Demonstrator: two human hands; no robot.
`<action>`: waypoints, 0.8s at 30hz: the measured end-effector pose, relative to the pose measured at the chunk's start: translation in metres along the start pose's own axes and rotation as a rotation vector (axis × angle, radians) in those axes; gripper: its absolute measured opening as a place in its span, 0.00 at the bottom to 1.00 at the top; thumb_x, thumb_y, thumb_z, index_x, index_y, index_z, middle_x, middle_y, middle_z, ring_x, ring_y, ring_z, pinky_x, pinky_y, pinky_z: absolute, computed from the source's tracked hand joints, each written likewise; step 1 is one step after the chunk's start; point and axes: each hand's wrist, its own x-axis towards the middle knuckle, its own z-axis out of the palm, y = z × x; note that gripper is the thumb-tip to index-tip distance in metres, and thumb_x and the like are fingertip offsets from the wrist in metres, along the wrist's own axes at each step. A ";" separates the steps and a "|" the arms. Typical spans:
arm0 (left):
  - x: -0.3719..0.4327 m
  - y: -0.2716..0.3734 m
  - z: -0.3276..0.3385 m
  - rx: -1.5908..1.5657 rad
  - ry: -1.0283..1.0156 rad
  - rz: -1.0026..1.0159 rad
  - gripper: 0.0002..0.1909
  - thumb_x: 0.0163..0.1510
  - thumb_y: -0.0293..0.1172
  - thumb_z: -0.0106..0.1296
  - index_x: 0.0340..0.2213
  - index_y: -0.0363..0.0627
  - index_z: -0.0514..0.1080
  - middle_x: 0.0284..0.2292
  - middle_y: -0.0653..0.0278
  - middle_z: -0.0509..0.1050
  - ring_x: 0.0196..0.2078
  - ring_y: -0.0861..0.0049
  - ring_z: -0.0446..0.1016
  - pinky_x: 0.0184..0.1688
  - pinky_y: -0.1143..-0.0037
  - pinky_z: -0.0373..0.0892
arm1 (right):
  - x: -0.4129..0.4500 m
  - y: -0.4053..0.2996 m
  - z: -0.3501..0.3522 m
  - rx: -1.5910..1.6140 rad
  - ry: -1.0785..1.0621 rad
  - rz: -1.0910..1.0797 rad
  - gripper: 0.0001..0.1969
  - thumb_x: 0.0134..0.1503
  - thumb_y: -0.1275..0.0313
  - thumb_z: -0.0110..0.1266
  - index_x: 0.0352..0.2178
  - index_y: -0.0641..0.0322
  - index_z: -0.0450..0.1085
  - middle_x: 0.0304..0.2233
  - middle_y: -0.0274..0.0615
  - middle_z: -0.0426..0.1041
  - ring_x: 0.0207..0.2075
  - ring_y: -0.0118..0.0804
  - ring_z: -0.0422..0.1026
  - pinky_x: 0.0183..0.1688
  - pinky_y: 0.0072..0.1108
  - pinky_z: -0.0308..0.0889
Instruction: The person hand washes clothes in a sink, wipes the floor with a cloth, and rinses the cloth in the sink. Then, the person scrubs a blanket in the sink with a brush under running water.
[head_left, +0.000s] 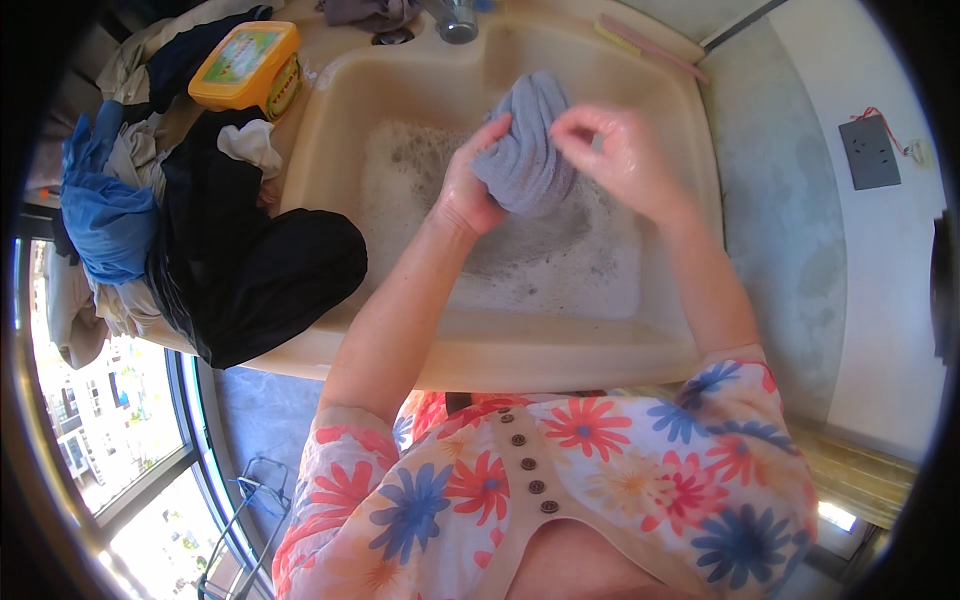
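Observation:
Above the sudsy water in a beige sink, my left hand grips a bunched blue-grey terry cloth. The cloth hangs in folds, and part of the left fingers is hidden behind it. My right hand is raised at the cloth's right side, wet and blurred by motion. Its thumb and forefinger curl towards each other beside the fabric. Whether they pinch its edge cannot be made out. Foam and dark patches spread over the water beneath both hands.
Dark clothing, a blue rubber glove and a small white cloth are heaped on the left ledge. An orange tub stands behind them. A faucet is at the back; a pink brush lies on the right rim.

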 end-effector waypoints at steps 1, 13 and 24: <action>0.000 0.001 -0.001 -0.019 0.014 0.003 0.20 0.55 0.41 0.33 0.44 0.41 0.62 0.43 0.62 0.67 0.44 0.71 0.66 0.48 0.70 0.61 | 0.002 0.007 0.000 0.041 0.075 0.124 0.08 0.45 0.68 0.53 0.23 0.62 0.69 0.21 0.36 0.69 0.24 0.30 0.68 0.28 0.19 0.62; -0.005 -0.002 -0.006 -0.275 -0.232 -0.191 0.18 0.52 0.40 0.39 0.42 0.45 0.65 0.41 0.64 0.69 0.44 0.70 0.67 0.47 0.70 0.62 | 0.014 0.049 0.046 1.660 -0.244 0.149 0.30 0.50 0.56 0.47 0.52 0.56 0.52 0.47 0.44 0.61 0.48 0.40 0.62 0.49 0.34 0.58; -0.002 -0.018 -0.010 0.972 0.119 -0.014 0.41 0.24 0.35 0.63 0.43 0.31 0.60 0.36 0.54 0.70 0.38 0.69 0.70 0.40 0.75 0.66 | 0.012 0.082 0.044 0.788 -0.002 0.573 0.17 0.44 0.68 0.54 0.37 0.62 0.63 0.30 0.38 0.68 0.31 0.31 0.67 0.34 0.22 0.64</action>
